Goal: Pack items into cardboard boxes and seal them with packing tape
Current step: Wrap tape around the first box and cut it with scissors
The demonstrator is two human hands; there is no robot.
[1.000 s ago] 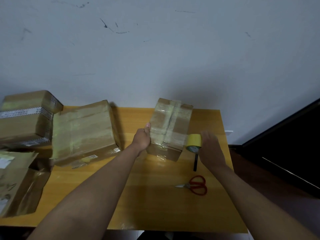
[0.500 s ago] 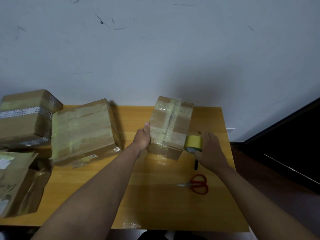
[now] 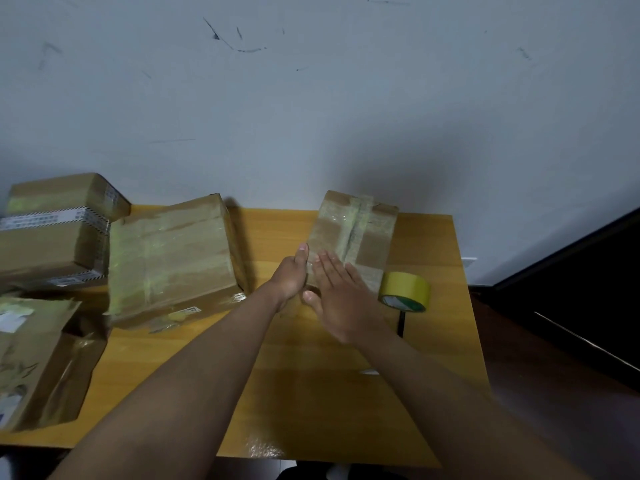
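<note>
A small taped cardboard box (image 3: pixel 360 230) stands at the back middle of the wooden table (image 3: pixel 311 393). My left hand (image 3: pixel 291 278) lies against its near left side, thumb up along the edge. My right hand (image 3: pixel 341 296) rests flat with straight fingers on the box's near top face. The yellow tape roll (image 3: pixel 405 291) sits on the table just right of the box, with no hand on it.
A larger taped box (image 3: pixel 169 258) lies left of centre, another box (image 3: pixel 52 233) behind it at the far left, and an open brown package (image 3: pixel 38 358) at the left front. A black pen (image 3: pixel 401 322) lies below the roll. My right forearm hides most of the scissors.
My right hand let go of the tape roll, which now rests on the table, and moved left onto the box top. The left hand stayed on the box.
</note>
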